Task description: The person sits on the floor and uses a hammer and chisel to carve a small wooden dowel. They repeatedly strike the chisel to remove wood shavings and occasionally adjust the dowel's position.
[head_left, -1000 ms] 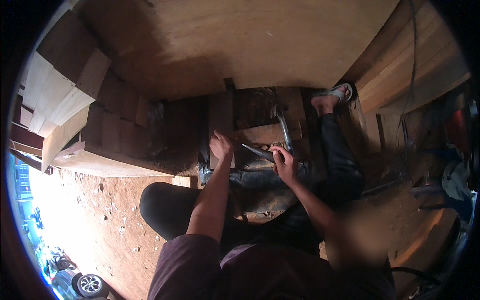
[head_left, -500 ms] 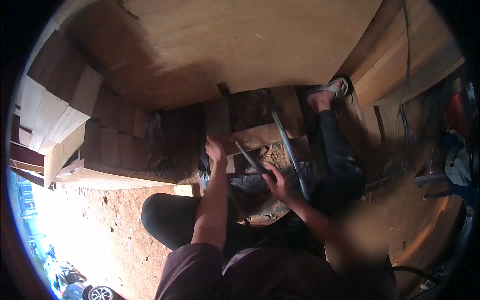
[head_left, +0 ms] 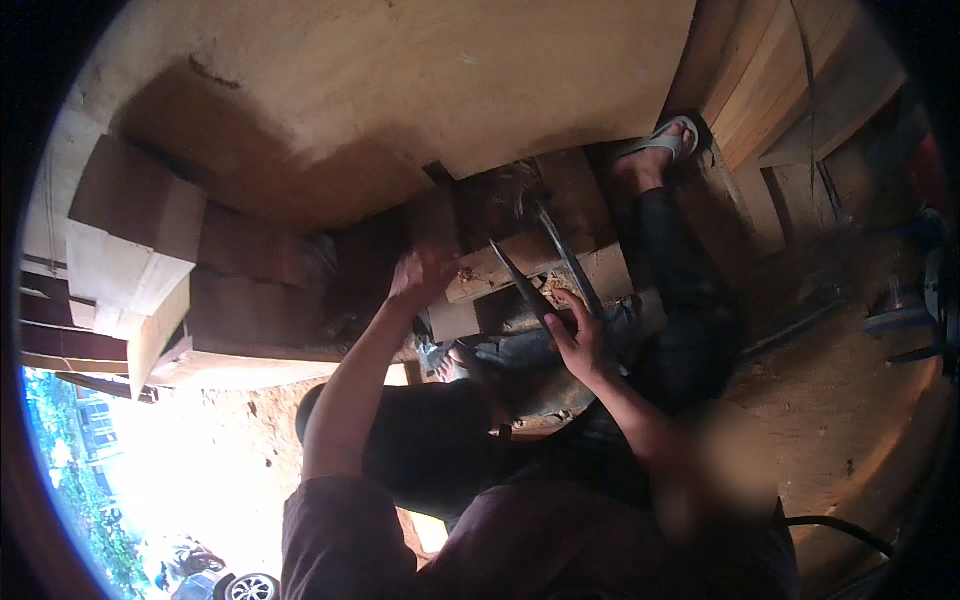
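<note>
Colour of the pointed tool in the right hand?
The pointed tool looks dark grey to near-black; best seen in the head view.

Left hand [head_left: 424, 276] blurred, its hold uncertain.

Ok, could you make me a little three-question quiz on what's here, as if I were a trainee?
1. Which hand holds the dark pointed tool?
2. Its pointed end aims toward the picture's: A) lower right; B) upper left; C) lower left.
3. True or false: the foot at the upper right wears a sandal.

Key: 1: the right hand; 2: B; 3: true.
</note>
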